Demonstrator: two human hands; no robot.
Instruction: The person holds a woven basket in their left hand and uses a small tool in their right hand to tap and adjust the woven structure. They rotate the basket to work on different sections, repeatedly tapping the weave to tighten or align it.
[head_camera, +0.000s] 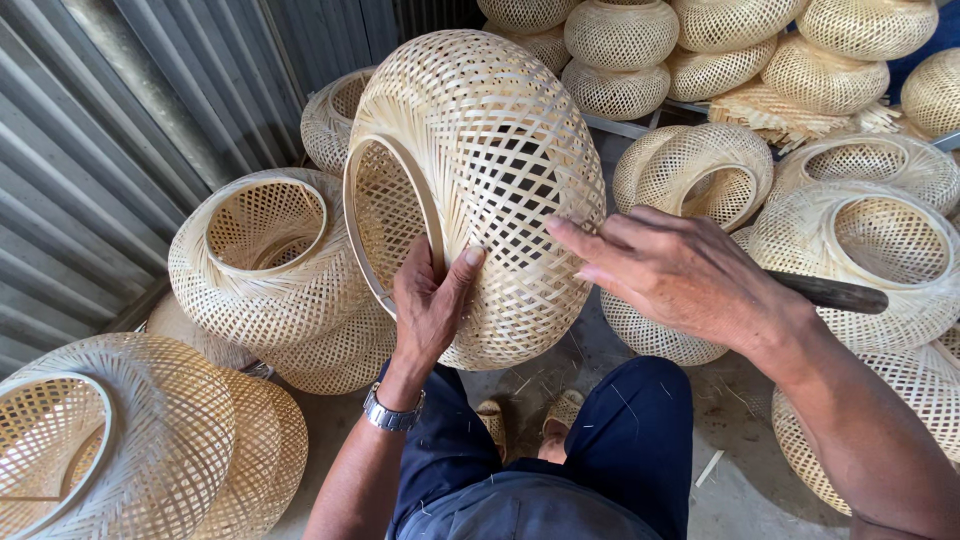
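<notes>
I hold a woven bamboo lampshade (480, 190) up over my knees, centre frame. It's a squat bulging globe, pale tan, made of thin flat strips crossed in an open lattice with diamond gaps, tighter weave near the bottom edge. A smooth bent hoop forms the round rim of its opening. The shade is tipped on its side: opening faces left and a bit toward me, so its axis runs roughly left-right, slightly tilted up at the right. My left hand (428, 305) is clamped on the rim, thumb outside on the weave, fingers hooked inside the hoop; steel wristwatch (390, 412) on that wrist. My right hand (680, 275) lies on the shade's right flank, fingertips touching the strips, closed around a dark tool handle (835, 294) that sticks out to the right; blade end hidden, can't tell its shape. Around me are many similar woven shades (265, 255) stacked on the concrete floor (740, 480), corrugated metal wall (110, 130) at left. Dark blue trousers (630, 440) below.
</notes>
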